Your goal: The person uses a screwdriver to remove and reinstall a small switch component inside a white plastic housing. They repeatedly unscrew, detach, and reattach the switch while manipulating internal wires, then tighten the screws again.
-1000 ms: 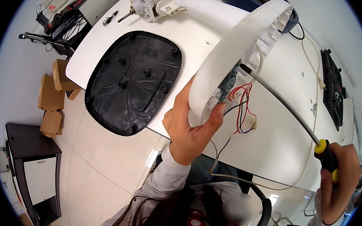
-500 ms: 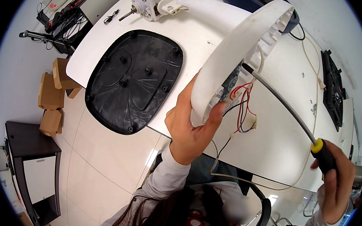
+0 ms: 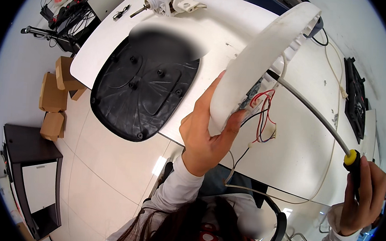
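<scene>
My left hand (image 3: 206, 139) grips the lower rim of a white plastic fan base (image 3: 256, 58), thumb inside and fingers outside. The base stands tilted on edge, hollow side to the right. Inside it a circuit board (image 3: 251, 97) shows edge-on near my thumb, with red and dark wires (image 3: 264, 119) hanging from the opening. My right hand (image 3: 366, 195) is closed round the black and yellow handle of a long screwdriver (image 3: 319, 113). Its dark tip reaches into the base above the board; whether it touches a screw is hidden.
A black bottom cover (image 3: 136, 96) lies left on the white table (image 3: 306, 162), partly blurred. Behind it is a fan motor (image 3: 159, 1) with a metal shaft. Small screws (image 3: 335, 119) and a pale cord (image 3: 330, 168) lie right, before a black tray (image 3: 354, 100). Cardboard boxes (image 3: 54, 93) stand left.
The fan base and my left hand have shifted slightly right. My right hand and the screwdriver handle have moved right and down, with the fingers placed differently on the handle.
</scene>
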A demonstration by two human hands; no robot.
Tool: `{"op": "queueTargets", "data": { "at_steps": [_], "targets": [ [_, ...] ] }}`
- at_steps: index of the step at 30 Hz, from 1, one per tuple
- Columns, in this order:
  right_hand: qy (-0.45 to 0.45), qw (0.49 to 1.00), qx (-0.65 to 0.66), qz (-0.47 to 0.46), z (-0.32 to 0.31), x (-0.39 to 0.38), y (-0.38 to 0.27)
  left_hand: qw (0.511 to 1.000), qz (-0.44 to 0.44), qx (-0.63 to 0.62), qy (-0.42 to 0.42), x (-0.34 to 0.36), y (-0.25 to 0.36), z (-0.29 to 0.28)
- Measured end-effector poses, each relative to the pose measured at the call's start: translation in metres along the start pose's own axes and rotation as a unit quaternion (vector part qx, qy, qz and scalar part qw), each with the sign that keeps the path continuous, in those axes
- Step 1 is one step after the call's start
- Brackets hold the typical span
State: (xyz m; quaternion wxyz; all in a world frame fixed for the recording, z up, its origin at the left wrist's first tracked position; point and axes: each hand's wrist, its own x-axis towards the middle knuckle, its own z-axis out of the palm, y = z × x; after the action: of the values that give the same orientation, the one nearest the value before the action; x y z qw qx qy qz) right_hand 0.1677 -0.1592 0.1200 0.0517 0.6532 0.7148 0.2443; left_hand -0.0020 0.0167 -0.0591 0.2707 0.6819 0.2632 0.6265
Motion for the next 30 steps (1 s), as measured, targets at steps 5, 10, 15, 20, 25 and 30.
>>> {"op": "queueTargets", "data": {
  "at_steps": [5, 10, 15, 20, 25, 30],
  "targets": [
    [-0.1, 0.939, 0.246, 0.216, -0.002, 0.004, -0.003, 1.0, -0.008, -0.014, 0.002, 0.0, -0.001, 0.001],
    [-0.099, 0.948, 0.202, 0.227, -0.001, 0.001, -0.005, 1.0, -0.006, -0.022, 0.004, -0.001, -0.001, 0.002],
    [-0.054, 0.997, -0.048, 0.022, -0.012, 0.004, -0.01, 1.0, -0.014, -0.013, 0.002, -0.001, 0.001, 0.001],
    [-0.02, 0.999, -0.029, 0.018, -0.011, 0.002, -0.011, 0.999, -0.014, -0.03, 0.011, -0.001, -0.002, 0.004],
    [-0.111, 0.975, 0.138, 0.134, -0.012, 0.012, -0.008, 0.999, -0.01, -0.018, 0.031, 0.001, -0.002, 0.006],
    [-0.05, 0.995, -0.031, 0.076, -0.012, 0.0, -0.003, 0.999, -0.021, -0.033, 0.032, -0.001, -0.001, 0.006]
  ]
}}
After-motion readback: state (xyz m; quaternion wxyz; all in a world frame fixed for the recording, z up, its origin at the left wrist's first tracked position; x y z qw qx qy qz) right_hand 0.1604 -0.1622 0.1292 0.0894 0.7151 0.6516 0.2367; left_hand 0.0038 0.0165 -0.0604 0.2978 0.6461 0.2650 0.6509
